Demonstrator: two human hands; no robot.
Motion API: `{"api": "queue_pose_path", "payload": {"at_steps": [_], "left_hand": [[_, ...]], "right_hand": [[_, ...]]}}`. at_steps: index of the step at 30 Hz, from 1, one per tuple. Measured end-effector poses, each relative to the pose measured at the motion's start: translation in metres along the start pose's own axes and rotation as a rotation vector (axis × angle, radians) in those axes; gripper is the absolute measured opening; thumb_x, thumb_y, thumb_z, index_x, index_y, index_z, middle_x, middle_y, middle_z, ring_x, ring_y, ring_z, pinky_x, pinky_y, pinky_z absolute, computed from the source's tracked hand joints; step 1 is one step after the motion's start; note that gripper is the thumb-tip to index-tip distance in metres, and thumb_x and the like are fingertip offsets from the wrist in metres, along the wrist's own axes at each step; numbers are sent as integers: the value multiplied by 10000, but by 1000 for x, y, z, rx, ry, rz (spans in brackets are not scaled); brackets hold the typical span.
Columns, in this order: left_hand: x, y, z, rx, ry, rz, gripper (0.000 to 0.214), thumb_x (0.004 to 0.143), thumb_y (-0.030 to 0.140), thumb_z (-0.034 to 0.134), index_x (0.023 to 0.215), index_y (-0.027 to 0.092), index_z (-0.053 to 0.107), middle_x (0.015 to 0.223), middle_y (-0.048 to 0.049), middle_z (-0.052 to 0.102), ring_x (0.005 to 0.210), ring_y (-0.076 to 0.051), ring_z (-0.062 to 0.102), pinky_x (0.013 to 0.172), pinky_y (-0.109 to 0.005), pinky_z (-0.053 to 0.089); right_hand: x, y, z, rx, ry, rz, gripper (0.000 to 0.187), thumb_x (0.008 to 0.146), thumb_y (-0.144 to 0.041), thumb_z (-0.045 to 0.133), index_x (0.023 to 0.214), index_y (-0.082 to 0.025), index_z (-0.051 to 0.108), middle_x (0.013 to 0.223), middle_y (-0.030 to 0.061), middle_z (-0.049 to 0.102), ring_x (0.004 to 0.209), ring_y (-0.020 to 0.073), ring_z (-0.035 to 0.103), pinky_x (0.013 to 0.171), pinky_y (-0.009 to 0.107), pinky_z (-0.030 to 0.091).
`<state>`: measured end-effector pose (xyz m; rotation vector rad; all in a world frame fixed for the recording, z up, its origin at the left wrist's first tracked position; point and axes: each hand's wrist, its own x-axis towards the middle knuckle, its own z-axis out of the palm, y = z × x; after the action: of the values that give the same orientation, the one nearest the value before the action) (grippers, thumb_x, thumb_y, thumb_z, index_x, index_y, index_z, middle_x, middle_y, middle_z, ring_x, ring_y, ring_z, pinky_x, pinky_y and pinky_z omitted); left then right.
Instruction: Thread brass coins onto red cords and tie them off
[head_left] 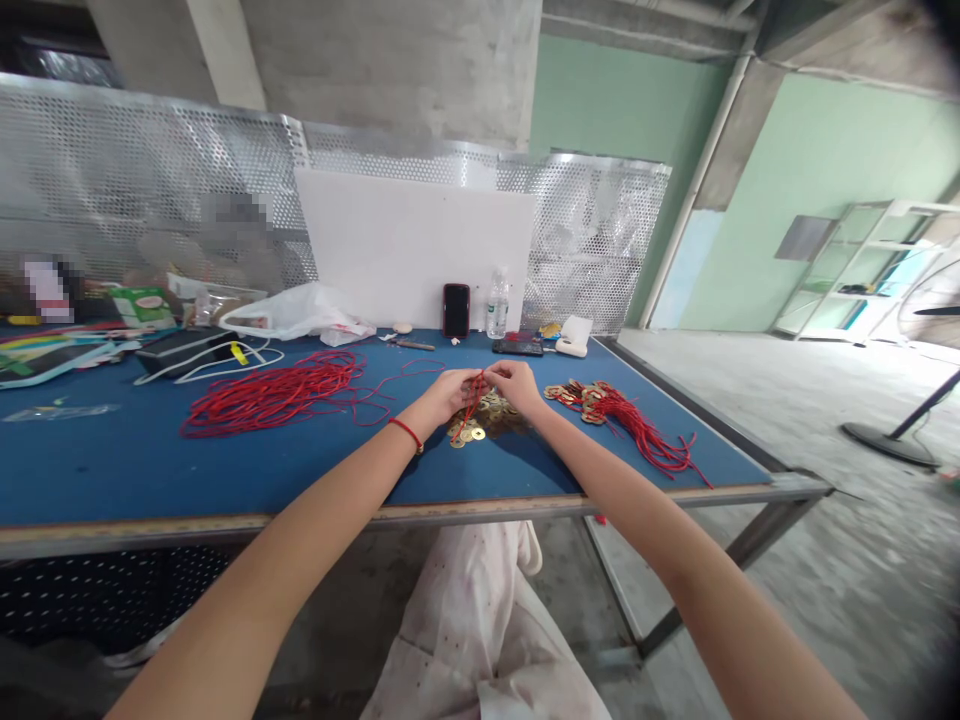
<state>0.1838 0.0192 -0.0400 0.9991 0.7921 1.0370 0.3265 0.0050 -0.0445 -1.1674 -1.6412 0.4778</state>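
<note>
The left hand (448, 393) and right hand (519, 384) are pinching a red cord (472, 398) between their fingertips, just above the brass coins (480, 424) on the blue table (150, 460); gripping it short and taut is probably serving best, clear of the loose cords (277, 396)

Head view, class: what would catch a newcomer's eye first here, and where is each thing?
The left hand and right hand meet mid-table, pinching a red string over a pile of gold coins. A big heap of red cord sprawls to their left on the blue table; a bundle of strung coins lies to their right.
</note>
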Motion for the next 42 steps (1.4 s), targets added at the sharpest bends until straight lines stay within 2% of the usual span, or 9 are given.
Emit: {"api": "queue_pose_path", "payload": {"at_steps": [7,12,18,24,29,35,42], "left_hand": [[3,-1,-5,-15,-55,33,53,742,174,661,739,122,652,684,-69,676,596,-137,635,568,-231,485],[3,-3,-8,-12,-107,65,125,698,193,736,742,135,635,701,-45,671,615,-127,633,593,-233,493],[3,-4,-6,-65,-78,116,150,665,159,773,701,121,632,619,-5,621,528,-64,563,543,-174,455],[-2,1,0,-68,-59,71,90,699,131,746,724,110,662,594,-4,602,505,-55,533,515,-169,442],[-2,0,0,-51,-48,104,119,665,143,770,706,116,661,594,-4,601,508,-59,523,518,-178,433],[3,-3,-3,-108,-40,197,193,604,163,802,702,132,639,607,15,592,530,-56,527,539,-174,423],[1,-1,-2,-134,-3,215,230,595,205,808,682,139,606,580,33,565,509,-55,499,522,-186,400]], "right_hand": [[1,-1,-2,6,15,-9,151,734,-261,571,701,-159,677,604,2,633,562,112,529,560,215,404],[1,-1,-3,41,6,-32,190,744,-305,582,717,-149,688,628,11,647,561,111,521,565,220,400],[0,-4,-5,-20,35,-113,202,769,-315,580,785,-169,719,696,14,674,596,122,528,589,231,398],[-5,-10,-10,-153,96,-187,160,795,-285,578,797,-202,715,773,17,687,665,139,554,686,256,419],[-6,-12,-10,-232,109,-158,140,790,-294,586,795,-210,699,793,18,683,672,142,548,693,266,414],[-2,-8,-5,-115,81,-117,179,793,-314,549,766,-181,665,751,13,663,655,129,538,644,245,403],[3,1,0,-43,37,-69,206,800,-333,518,738,-167,624,674,-3,606,631,121,517,585,224,375]]}}
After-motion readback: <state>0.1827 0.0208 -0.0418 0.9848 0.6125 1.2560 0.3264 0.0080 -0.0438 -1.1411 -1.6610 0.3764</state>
